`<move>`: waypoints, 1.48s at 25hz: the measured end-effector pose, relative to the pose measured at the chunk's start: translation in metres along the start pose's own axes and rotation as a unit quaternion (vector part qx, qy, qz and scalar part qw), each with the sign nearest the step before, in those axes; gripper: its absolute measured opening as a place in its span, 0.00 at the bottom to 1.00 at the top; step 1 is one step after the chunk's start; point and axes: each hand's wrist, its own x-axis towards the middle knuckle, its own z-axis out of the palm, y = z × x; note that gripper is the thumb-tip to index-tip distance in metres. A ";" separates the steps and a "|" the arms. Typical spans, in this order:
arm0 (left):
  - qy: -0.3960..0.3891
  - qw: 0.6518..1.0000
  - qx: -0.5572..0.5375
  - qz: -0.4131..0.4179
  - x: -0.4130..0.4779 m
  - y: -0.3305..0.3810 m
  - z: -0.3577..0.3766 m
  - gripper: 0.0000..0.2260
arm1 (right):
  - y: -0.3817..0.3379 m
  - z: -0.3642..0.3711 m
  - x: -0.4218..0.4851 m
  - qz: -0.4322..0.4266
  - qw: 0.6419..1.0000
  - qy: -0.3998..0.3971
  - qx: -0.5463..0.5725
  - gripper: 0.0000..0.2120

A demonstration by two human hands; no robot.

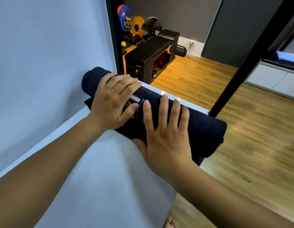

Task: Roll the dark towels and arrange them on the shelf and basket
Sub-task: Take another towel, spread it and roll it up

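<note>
A dark navy towel [203, 134], rolled into a long cylinder, lies across the far end of a white table [97, 170]. Its right end hangs past the table's edge. My left hand [113, 102] rests on the roll's left half, fingers spread over it beside a small white label. My right hand [166, 132] presses flat on the middle of the roll with straight fingers, thumb at the near side. No shelf or basket is in view.
A pale wall [44, 55] runs along the left of the table. Beyond it are a black doorframe [112, 35], a black cabinet [147, 58], weight plates [126, 18] and wooden floor [249, 153]. A black post [246, 63] stands at the table's far right corner.
</note>
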 end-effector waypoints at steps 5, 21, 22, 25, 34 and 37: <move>0.032 0.999 -0.017 0.007 -0.024 0.002 -0.007 0.24 | -0.008 -0.027 -0.018 -0.051 0.998 0.007 0.034 0.42; -0.366 0.929 -0.051 -0.021 0.083 -0.020 -0.023 0.30 | 0.113 -0.029 0.080 0.011 0.894 -0.307 0.327 0.37; -0.367 0.928 -0.045 -0.035 0.082 -0.017 -0.026 0.30 | 0.117 -0.028 0.087 -0.012 0.898 -0.309 0.312 0.37; -0.431 0.899 0.017 -0.070 0.073 -0.007 -0.055 0.34 | 0.118 -0.029 0.100 -0.105 0.919 -0.296 0.238 0.42; -0.463 0.781 -0.302 -0.291 0.001 0.040 -0.109 0.45 | 0.088 -0.019 0.126 -0.333 0.933 -0.131 0.019 0.44; -0.463 0.805 -0.222 -0.297 -0.010 0.069 -0.123 0.52 | 0.085 -0.001 0.110 -0.353 0.932 -0.035 0.072 0.42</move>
